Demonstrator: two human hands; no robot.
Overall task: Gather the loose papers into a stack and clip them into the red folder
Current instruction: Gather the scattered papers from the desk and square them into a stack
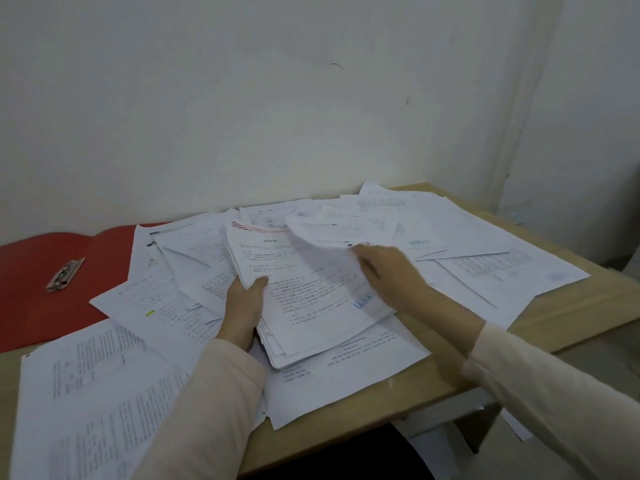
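1. We see the left hand (244,308) gripping the near-left edge of a partial stack (304,299) of papers, thumb on top and fingers curled under, the stack raised off the wooden surface (571,327) at its far end.
2. The right hand (388,271) pinches one loose sheet (325,237) by its near corner. The sheet hangs over the far right part of the stack, curled, not yet laid flat.
3. Key relation: the sheet lies directly above the stack. The stack's long axis runs from near right to far left. We judge the next move is a short drop onto the top page.
4. More loose papers (485,244) lie scattered to the right, nearer the right hand. Others (104,393) lie near left, nearer the left hand.
5. The red folder (41,278) lies open and flat at far left, well apart from both hands, with papers overlapping its right edge. Its metal clip (65,274) rests on the inner face. We see no papers under the clip.
6. Judgement: gathering is partly done, clipping not begun.
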